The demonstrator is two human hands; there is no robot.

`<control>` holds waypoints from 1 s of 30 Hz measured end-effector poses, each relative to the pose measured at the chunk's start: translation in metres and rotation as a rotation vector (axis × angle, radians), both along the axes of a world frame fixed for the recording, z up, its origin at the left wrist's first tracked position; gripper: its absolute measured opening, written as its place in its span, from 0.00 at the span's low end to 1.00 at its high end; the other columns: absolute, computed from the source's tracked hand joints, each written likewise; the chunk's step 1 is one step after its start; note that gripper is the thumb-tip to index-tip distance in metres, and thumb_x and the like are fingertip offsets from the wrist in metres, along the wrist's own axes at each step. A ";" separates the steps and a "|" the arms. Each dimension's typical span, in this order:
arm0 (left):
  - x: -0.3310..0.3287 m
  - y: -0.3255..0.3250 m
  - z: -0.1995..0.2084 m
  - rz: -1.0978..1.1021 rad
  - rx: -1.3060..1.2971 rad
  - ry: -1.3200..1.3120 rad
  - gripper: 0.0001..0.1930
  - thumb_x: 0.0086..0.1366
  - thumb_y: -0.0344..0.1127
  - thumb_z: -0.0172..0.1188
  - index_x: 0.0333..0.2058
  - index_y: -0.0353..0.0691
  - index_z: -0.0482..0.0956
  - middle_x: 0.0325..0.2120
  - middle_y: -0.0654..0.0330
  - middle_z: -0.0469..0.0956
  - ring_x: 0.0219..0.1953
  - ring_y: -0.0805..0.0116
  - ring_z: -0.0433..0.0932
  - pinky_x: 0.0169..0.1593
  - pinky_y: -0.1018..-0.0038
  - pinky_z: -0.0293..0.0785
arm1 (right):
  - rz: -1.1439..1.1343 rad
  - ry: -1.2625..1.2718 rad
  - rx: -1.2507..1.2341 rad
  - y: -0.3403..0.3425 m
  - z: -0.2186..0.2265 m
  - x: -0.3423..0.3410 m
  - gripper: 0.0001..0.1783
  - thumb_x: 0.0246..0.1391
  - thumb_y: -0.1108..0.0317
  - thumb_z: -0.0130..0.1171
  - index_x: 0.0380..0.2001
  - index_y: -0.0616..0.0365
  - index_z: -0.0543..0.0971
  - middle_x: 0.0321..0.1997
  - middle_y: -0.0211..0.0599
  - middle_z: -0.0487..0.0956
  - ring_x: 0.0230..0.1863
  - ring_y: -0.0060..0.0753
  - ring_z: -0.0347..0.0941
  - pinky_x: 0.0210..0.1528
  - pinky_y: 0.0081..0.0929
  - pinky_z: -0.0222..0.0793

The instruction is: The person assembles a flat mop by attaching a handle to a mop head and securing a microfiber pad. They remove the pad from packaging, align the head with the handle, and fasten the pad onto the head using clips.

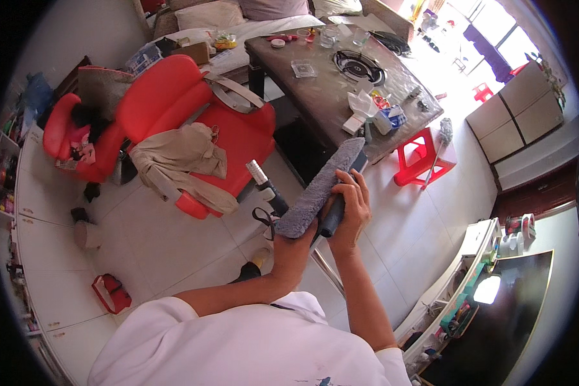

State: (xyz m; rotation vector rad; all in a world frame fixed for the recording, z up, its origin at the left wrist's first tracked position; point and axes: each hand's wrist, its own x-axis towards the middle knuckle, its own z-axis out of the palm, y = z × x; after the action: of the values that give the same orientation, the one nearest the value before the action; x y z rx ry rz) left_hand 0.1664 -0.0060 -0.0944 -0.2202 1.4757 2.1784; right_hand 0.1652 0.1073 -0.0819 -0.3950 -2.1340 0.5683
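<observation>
Held up in front of me is a window washer (321, 186), a long bar covered in fluffy grey pile with a dark backing. My left hand (294, 248) is closed at its lower end, the fingers mostly hidden behind the pile. My right hand (352, 209) grips the dark backing on the right side, fingers bent, beside a thick black grip end (331, 222). Left of the bar juts a black handle (273, 198) with a ribbed silver tip and a strap loop (262, 216). Below my hands a silver pole (328, 271) slants down; its join is hidden.
A red chair (164, 96) draped with beige trousers (183, 157) stands at left. Ahead is a dark table (283, 61) with a gas burner (360, 67), glasses and tissues. A red stool (424, 157) with a grey duster (445, 132) is to the right. A television (502, 328) stands lower right.
</observation>
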 end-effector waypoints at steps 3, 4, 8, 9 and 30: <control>0.000 0.000 -0.008 -0.020 0.040 0.027 0.16 0.56 0.35 0.61 0.39 0.33 0.68 0.35 0.60 0.71 0.37 0.75 0.71 0.41 0.81 0.67 | 0.002 -0.012 -0.029 -0.009 0.009 0.001 0.13 0.34 0.81 0.56 0.28 0.58 0.72 0.44 0.40 0.76 0.53 0.53 0.65 0.51 0.38 0.63; -0.001 0.000 -0.009 -0.008 0.061 0.018 0.17 0.56 0.35 0.61 0.40 0.33 0.68 0.35 0.61 0.72 0.37 0.76 0.71 0.41 0.81 0.67 | -0.012 -0.008 -0.027 -0.011 0.009 0.000 0.13 0.34 0.82 0.56 0.29 0.59 0.72 0.45 0.40 0.75 0.54 0.53 0.65 0.52 0.38 0.62; 0.000 0.000 -0.010 0.019 0.116 -0.025 0.16 0.56 0.34 0.61 0.40 0.32 0.68 0.35 0.61 0.72 0.38 0.76 0.71 0.41 0.82 0.68 | -0.018 -0.069 -0.010 -0.013 0.000 0.002 0.17 0.36 0.83 0.54 0.34 0.59 0.74 0.46 0.42 0.74 0.55 0.52 0.63 0.53 0.39 0.61; 0.000 0.000 -0.011 0.023 0.122 -0.035 0.16 0.56 0.34 0.61 0.40 0.32 0.69 0.35 0.61 0.72 0.38 0.76 0.71 0.40 0.82 0.68 | -0.021 -0.079 -0.011 -0.013 -0.003 0.003 0.18 0.37 0.82 0.54 0.37 0.59 0.73 0.47 0.41 0.74 0.55 0.51 0.63 0.54 0.38 0.60; -0.012 0.016 -0.028 -0.068 -0.075 -0.071 0.22 0.56 0.42 0.61 0.43 0.31 0.70 0.39 0.57 0.72 0.38 0.70 0.70 0.42 0.77 0.66 | 0.323 -0.615 -0.985 -0.037 -0.070 0.092 0.13 0.56 0.62 0.51 0.38 0.60 0.74 0.22 0.33 0.77 0.21 0.27 0.71 0.24 0.22 0.65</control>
State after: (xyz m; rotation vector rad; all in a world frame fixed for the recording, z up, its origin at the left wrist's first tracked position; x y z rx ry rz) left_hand 0.1543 0.0101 -0.1227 -0.2662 1.5043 2.0431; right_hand 0.2577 0.0705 -0.1516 -0.8397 -2.3540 1.8987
